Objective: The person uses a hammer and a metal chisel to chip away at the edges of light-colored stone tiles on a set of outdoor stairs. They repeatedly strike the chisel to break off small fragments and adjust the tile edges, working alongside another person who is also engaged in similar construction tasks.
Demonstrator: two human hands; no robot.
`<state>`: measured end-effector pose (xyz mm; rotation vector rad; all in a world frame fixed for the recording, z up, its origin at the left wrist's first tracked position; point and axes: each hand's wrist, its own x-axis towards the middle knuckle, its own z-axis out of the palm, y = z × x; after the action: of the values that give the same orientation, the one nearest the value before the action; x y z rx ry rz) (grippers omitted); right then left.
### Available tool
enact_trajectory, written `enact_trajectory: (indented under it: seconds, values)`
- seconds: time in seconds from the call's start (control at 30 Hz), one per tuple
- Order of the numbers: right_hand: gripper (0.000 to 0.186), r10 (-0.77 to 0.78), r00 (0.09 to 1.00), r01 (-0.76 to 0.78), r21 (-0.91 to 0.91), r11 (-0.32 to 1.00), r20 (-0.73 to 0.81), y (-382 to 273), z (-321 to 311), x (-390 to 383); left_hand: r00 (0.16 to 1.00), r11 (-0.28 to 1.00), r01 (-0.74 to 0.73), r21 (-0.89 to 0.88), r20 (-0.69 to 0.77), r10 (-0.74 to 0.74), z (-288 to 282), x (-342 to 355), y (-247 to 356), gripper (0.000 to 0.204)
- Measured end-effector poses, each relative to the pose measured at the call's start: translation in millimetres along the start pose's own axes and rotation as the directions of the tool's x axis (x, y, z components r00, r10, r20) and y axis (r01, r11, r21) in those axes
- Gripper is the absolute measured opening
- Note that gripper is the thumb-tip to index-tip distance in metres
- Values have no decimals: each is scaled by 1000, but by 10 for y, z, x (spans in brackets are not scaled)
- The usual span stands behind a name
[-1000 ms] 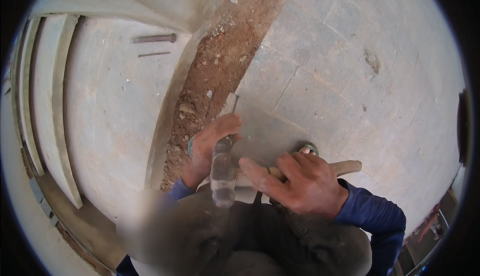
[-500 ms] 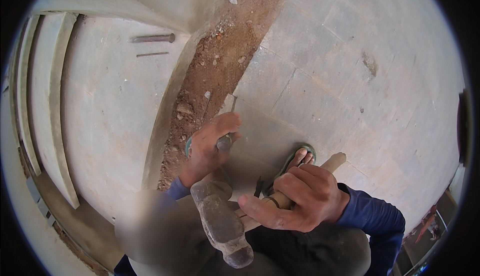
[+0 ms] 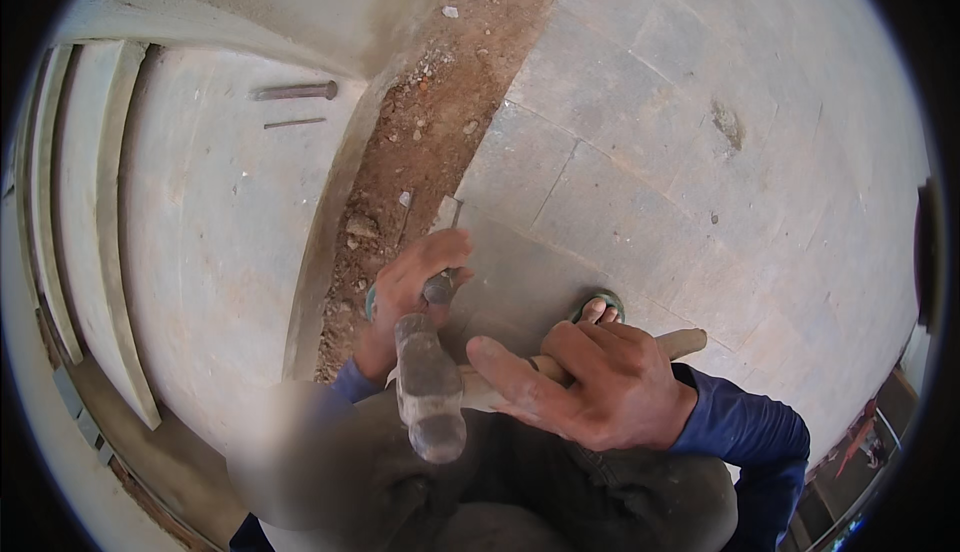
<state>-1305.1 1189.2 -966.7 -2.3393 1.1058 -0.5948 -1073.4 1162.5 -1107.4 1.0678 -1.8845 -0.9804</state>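
My left hand (image 3: 405, 287) is closed around a metal chisel (image 3: 438, 288), whose round struck end shows above my fist. The chisel's thin far end points at the edge of the grey floor tiles, beside a strip of bare soil. My right hand (image 3: 615, 387) grips the wooden handle of a hammer (image 3: 430, 389), its thumb stretched along the handle. The worn steel hammer head hangs just on the near side of my left fist, close to the chisel's end; I cannot tell whether they touch.
A trench of reddish soil and stones (image 3: 430, 102) runs between the tiled floor (image 3: 620, 142) and a raised pale step (image 3: 230, 202). A thick metal chisel (image 3: 295, 92) and a thin rod (image 3: 295, 123) lie on the step. My sandalled foot (image 3: 600, 307) stands on the tiles.
The hammer head has moved up and slightly left, closer to the chisel's end. My left hand keeps its hold on the chisel. The whole view has shifted a little.
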Motion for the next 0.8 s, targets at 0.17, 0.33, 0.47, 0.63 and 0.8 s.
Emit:
enact_trajectory:
  seconds: [0.17,0.33,0.47,0.63,0.8]
  values:
    - [56,4,1000,-2,-103,995,24,50,78,-33,1000,998,23,-56,-10,-23,36,-27,-81,31]
    - [49,-122,991,119,-42,992,-61,-43,13,-20,1000,999,5,35,7,-6,30,-10,12,32]
    - [50,114,981,-87,-168,982,155,92,24,-27,1000,998,-22,-53,-10,21,29,0,-84,32]
    - [51,-138,988,137,-23,990,-65,8,-74,-9,1000,999,-20,47,20,19,21,51,21,33]
    - [48,57,993,-43,-125,991,105,98,-29,-18,1000,1000,-5,-27,-1,5,18,15,-64,34]
